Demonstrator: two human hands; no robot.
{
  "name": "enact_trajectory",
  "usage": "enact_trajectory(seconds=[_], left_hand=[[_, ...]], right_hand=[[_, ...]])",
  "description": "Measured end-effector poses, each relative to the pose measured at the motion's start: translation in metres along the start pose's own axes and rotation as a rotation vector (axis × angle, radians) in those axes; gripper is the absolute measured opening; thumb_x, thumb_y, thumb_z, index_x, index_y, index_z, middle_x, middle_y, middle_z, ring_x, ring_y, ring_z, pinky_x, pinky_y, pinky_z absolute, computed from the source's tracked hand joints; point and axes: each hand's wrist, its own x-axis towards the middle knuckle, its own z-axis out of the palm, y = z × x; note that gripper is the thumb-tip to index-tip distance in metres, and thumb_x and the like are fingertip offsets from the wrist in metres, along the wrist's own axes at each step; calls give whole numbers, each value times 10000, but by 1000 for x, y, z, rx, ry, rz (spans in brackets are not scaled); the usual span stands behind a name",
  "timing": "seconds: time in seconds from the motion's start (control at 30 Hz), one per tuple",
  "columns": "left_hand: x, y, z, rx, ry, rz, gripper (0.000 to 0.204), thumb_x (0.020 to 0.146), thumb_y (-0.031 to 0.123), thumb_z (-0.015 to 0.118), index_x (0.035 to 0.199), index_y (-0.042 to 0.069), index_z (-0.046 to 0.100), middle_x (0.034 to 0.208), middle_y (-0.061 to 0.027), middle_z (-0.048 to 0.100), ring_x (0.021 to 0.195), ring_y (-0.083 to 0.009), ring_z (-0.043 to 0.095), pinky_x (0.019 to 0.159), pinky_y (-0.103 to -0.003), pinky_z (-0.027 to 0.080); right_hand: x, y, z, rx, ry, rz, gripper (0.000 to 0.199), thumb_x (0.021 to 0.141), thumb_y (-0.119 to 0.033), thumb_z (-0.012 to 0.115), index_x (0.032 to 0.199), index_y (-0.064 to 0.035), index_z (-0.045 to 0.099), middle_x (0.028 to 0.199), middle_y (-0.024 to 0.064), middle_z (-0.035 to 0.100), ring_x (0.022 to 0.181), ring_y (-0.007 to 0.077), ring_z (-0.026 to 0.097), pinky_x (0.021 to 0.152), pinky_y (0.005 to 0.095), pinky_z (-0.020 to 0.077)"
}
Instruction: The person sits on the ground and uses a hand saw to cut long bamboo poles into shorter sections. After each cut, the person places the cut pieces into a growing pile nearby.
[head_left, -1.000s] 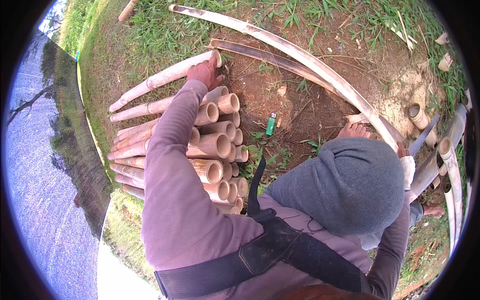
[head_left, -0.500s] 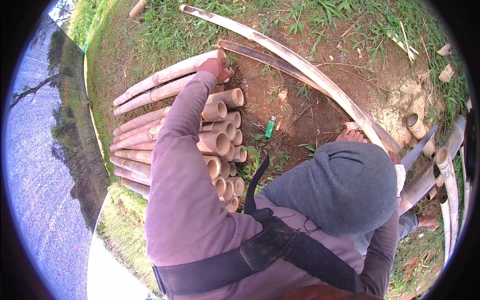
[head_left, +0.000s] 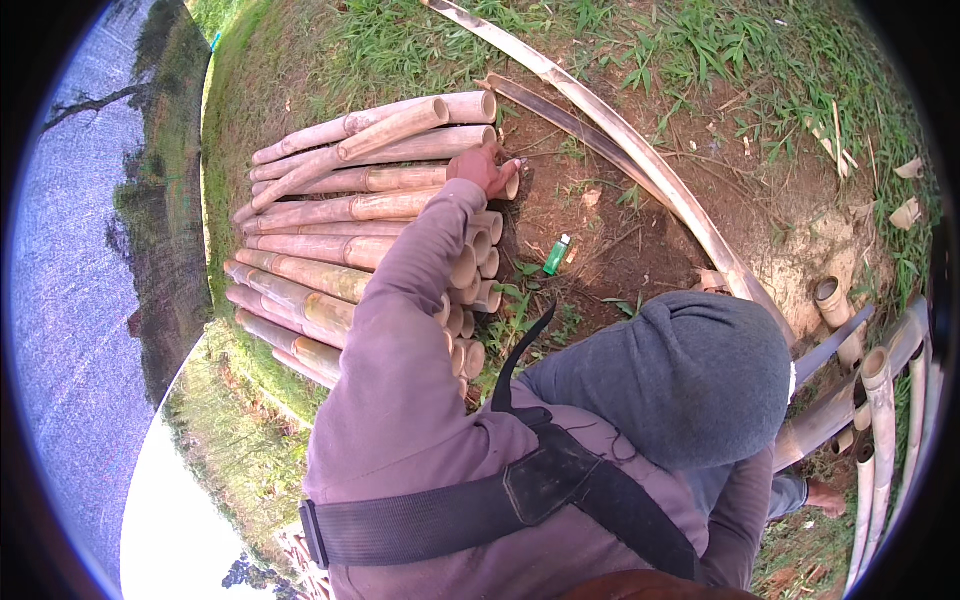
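Observation:
My left arm, in a purple sleeve, reaches out over a pile of cut bamboo poles [head_left: 340, 208]. Near their right ends, my left hand [head_left: 483, 170] is curled over one pole, and one digit lies by its open end. A thinner bamboo pole [head_left: 393, 130] rests slantwise across the upper ones, just beyond that hand. My right hand is out of sight; a rounded form in grey cloth [head_left: 665, 385] hides the area where the right sleeve [head_left: 735, 530] runs. Past that form, a grey-blue blade [head_left: 838, 335] sticks out, its other end hidden.
A green lighter [head_left: 556, 256] lies on bare soil right of the pile. Beyond it curve a long split bamboo strip [head_left: 590, 108] and a darker strip [head_left: 575, 128]. More bamboo poles [head_left: 877, 400] lean at the right, near a bare foot [head_left: 825, 497].
My left hand has come off the pile's far pole onto one nearer me. More upper poles show past my arm. The toes or fingers and white patch by the grey cloth are mostly hidden now.

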Motion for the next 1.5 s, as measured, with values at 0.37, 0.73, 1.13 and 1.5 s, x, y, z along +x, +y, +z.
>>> enact_trajectory(seconds=[0.37, 0.73, 1.13, 1.5], left_hand=[[113, -108, -19, -166, -16, -273, 981, 921, 611, 690, 1695, 137, 317, 1507, -269, 625, 1410, -501, 572, 1218, -523, 435], [75, 10, 17, -481, 512, -269, 559, 971, 578, 677, 1343, 161, 686, 1298, -154, 712, 1232, -378, 663, 1073, -570, 479], [116, 6, 21, -663, 811, -231, 496, 961, 329, 703, 1371, 67, 610, 1261, -235, 659, 1180, -398, 647, 1023, -508, 513], [136, -48, -36, 359, 157, -412, 573, 1095, 294, 518, 1652, 391, 425, 1534, -129, 567, 1429, -353, 544, 1129, -541, 436]], right_hand=[[-22, -2, 12, 109, 118, -88, 456, 919, -233, 755, 1361, -145, 690, 1016, 207, 718, 923, 442, 722, 753, 541, 552], [32, 20, -203, -326, 433, -405, 641, 818, -44, 813, 1439, -79, 658, 1011, 161, 661, 896, 395, 658, 783, 510, 516], [-43, 106, -335, -593, 604, -567, 620, 889, -49, 840, 1448, 1, 578, 1136, 194, 624, 905, 405, 627, 775, 497, 502], [-105, 186, -270, -472, 430, -370, 639, 950, -159, 801, 1506, -14, 521, 1317, 248, 631, 1102, 479, 628, 922, 587, 484]])
